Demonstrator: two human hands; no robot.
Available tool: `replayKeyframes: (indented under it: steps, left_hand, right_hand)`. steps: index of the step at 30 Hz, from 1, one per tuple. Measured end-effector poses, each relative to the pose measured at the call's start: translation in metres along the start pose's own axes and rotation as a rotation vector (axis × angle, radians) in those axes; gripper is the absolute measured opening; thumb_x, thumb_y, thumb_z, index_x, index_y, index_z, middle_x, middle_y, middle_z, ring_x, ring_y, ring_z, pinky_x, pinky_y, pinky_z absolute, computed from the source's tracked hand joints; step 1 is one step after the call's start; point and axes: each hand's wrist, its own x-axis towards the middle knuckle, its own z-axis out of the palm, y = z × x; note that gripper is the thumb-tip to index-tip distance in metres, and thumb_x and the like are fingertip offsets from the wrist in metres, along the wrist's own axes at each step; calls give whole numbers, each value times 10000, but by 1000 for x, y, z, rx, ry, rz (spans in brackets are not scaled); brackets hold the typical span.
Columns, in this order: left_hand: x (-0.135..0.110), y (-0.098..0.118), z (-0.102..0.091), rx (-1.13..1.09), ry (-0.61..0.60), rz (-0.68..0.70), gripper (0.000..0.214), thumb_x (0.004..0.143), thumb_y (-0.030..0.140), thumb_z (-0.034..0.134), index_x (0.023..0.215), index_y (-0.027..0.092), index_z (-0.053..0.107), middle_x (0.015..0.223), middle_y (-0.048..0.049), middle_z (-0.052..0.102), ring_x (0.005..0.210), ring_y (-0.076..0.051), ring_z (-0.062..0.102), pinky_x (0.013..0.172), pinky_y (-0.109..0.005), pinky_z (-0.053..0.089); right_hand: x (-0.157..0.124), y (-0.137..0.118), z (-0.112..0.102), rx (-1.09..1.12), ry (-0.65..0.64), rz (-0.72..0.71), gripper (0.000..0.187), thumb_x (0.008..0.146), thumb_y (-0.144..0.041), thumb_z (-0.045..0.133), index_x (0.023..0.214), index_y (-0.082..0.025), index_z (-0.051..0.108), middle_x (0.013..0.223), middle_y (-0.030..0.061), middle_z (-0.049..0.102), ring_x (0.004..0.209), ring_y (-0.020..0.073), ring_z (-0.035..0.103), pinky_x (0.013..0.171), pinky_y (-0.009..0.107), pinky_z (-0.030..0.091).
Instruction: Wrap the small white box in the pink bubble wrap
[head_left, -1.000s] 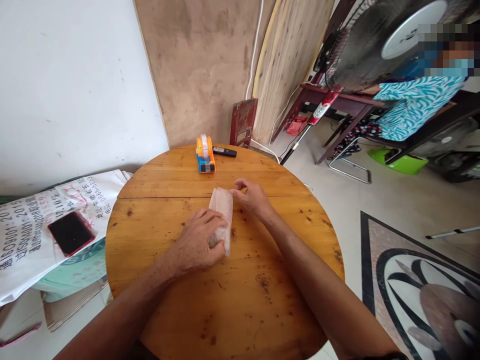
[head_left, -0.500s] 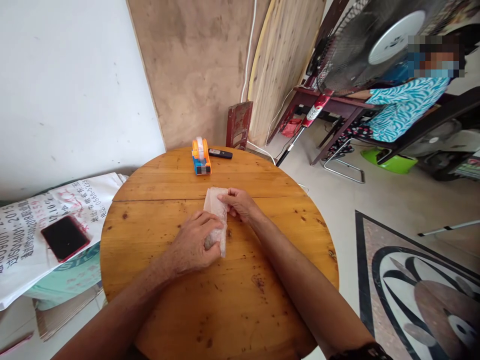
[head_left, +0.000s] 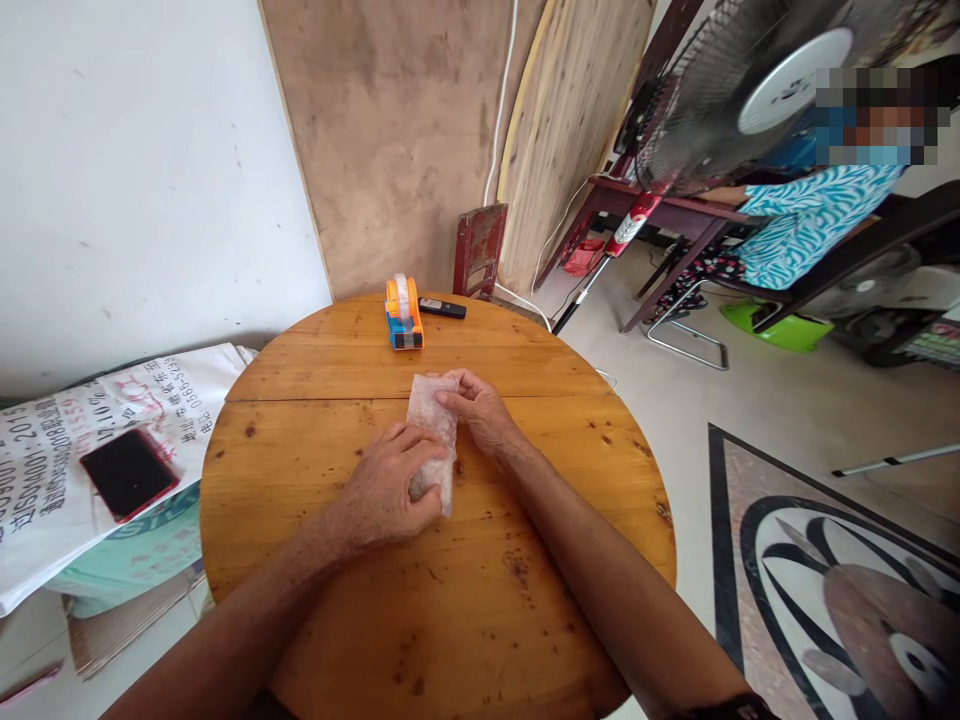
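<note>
A small bundle of bubble wrap (head_left: 433, 402), whitish and see-through, lies on the round wooden table (head_left: 300, 440). My left hand (head_left: 397, 480) is closed on its near end, fingers over the top and thumb along the near side. At the far right corner, my right hand (head_left: 480, 408) pinches the wrap between thumb and fingers. Whatever the wrap may enclose cannot be made out. Beyond the bundle stands an orange and blue tape dispenser (head_left: 403, 312) with a roll of clear tape.
A dark remote control (head_left: 442, 308) lies beside the dispenser. Left of the table, a red-edged phone (head_left: 129, 474) rests on white printed sacks (head_left: 45, 450). A standing fan (head_left: 720, 110) is at the right, and behind it a person in a blue patterned shirt (head_left: 810, 220) sits at a desk.
The right hand has shifted slightly at the wrap's far end, and the flap there lies flatter and wider. My left hand stays in place.
</note>
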Motion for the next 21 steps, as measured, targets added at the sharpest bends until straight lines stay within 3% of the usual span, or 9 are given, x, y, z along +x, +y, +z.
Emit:
replayKeyframes:
  steps: [4,10,15,21]
  left_hand:
    - [0,1,-1,11,6,-1,364,706,134,575,1060,171,653,1154,-101,666,1041,-263,577,940,-434,476]
    - [-2,2,-4,168,-15,28,328,728,172,591,1040,176,693,1384,-110,580,1081,-308,551,922,-484,479]
    - [0,7,-8,183,-104,23,330,772,189,555,1083,168,662,1272,-93,663,1009,-290,552,904,-480,487]
    - [-1,9,-6,184,-91,-17,331,789,201,533,1099,176,648,1032,-95,713,966,-293,561,879,-471,487]
  right_hand:
    - [0,6,1,-29,56,44,322,605,-368,812,792,-202,609,752,-28,665,653,127,558,640,264,449]
    - [9,19,4,-147,171,9,247,611,-340,725,700,-208,537,648,-56,591,588,107,484,581,247,385]
    - [12,20,7,-328,194,-36,197,622,-327,650,661,-213,494,586,-75,491,554,99,414,531,240,318]
    - [11,18,8,-336,180,11,200,621,-316,643,635,-221,468,566,-74,479,531,95,384,510,236,297]
